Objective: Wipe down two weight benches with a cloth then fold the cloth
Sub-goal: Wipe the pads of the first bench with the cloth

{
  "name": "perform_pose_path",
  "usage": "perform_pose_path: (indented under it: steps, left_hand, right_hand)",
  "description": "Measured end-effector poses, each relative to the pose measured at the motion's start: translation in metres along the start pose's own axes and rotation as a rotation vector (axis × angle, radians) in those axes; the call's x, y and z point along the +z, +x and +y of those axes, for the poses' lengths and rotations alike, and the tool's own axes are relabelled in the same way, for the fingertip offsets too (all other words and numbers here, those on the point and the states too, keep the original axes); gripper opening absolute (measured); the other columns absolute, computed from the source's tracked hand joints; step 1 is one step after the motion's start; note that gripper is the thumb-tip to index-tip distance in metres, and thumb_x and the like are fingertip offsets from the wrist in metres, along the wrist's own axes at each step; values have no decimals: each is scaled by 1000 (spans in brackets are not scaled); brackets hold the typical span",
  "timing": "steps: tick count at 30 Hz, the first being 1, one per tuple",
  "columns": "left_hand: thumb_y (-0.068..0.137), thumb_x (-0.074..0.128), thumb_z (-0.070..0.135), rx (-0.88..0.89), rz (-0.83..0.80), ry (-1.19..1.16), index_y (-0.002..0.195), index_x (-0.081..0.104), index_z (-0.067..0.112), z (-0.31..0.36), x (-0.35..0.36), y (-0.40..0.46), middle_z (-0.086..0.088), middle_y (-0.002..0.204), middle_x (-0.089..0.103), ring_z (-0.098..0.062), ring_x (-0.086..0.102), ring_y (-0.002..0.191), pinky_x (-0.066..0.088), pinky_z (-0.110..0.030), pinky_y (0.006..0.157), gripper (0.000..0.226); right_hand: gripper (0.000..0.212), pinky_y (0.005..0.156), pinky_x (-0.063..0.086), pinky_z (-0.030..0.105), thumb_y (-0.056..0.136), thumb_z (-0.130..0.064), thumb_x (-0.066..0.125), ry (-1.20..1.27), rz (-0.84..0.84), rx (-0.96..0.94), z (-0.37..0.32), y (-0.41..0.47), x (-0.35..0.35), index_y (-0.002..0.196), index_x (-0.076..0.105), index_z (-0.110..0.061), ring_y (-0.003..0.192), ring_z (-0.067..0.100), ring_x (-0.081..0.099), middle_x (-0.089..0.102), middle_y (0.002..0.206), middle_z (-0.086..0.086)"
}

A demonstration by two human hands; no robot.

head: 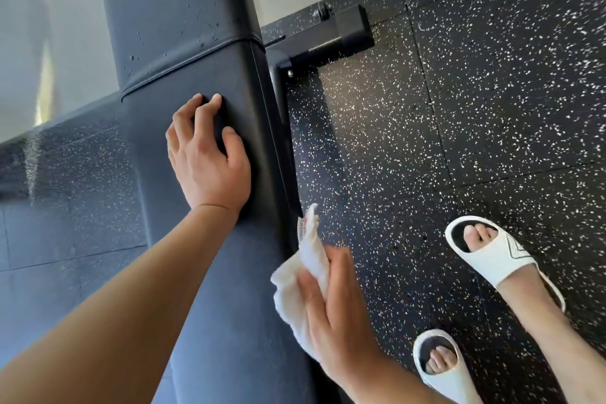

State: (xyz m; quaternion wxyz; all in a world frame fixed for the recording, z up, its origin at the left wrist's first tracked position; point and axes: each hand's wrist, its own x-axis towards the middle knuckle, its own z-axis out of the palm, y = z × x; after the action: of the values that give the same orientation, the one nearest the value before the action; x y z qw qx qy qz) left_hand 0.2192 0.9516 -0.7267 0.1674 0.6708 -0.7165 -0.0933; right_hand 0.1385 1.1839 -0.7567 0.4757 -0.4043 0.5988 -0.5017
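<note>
Right hand [334, 315] clutching white cloth [305, 259] against bench [196, 43] side, left hand [206, 154] loosely spread on pad; bunched cloth risks skipping droplets up top

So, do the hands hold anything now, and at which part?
The right hand holds the white cloth, bunched at its middle under the fingers, against the bench edge. The left hand holds nothing; it rests on the bench pad.
</note>
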Motion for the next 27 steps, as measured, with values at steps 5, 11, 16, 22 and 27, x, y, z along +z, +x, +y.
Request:
perform_pose_path:
  steps: [5, 11, 16, 22, 27]
  left_hand:
    - [95, 49, 23, 4, 5, -4, 139, 62, 22, -1, 0, 0, -1, 151, 51, -30, 47, 136, 35, -51, 116, 46]
    - [94, 47, 26, -2, 9, 0, 138, 61, 28, -5, 4, 2, 5, 150, 51, -26, 46, 136, 39, -52, 114, 47]
    - [94, 47, 27, 4, 6, -7, 140, 61, 27, -5, 1, 1, 4, 151, 50, -26, 45, 137, 38, -53, 115, 49]
    - [95, 46, 28, 11, 18, -33, 140, 62, 24, -3, 1, 0, 1, 151, 53, -27, 47, 138, 36, -50, 118, 48]
    - [98, 40, 23, 11, -9, -29, 151, 55, 20, -4, 0, -9, -2, 160, 46, -28, 40, 147, 28, -45, 124, 55]
  right_hand:
    - [39, 101, 42, 20, 108, -30, 47, -81, 88, 44, -16, 80, 3, 146, 40, -31, 110, 11, 52, 60, 120, -2]
    - [26, 94, 46, 51, 106, -20, 54, -57, 141, 91, -34, 222, 6, 121, 49, 0, 106, 30, 54, 53, 120, 16]
    - [32, 100, 46, 44, 106, -17, 57, -44, 98, 34, -28, 168, 0, 132, 48, -2, 117, 28, 55, 54, 128, 14]
    - [17, 96, 46, 37, 110, -39, 46, -35, 44, 99, 1, 9, 2, 124, 42, -33, 113, 18, 59, 59, 119, -3]
    - [37, 88, 51, 51, 111, -31, 44, -43, -37, 59, 7, -26, 1, 148, 36, -33, 98, 31, 62, 66, 113, -10]
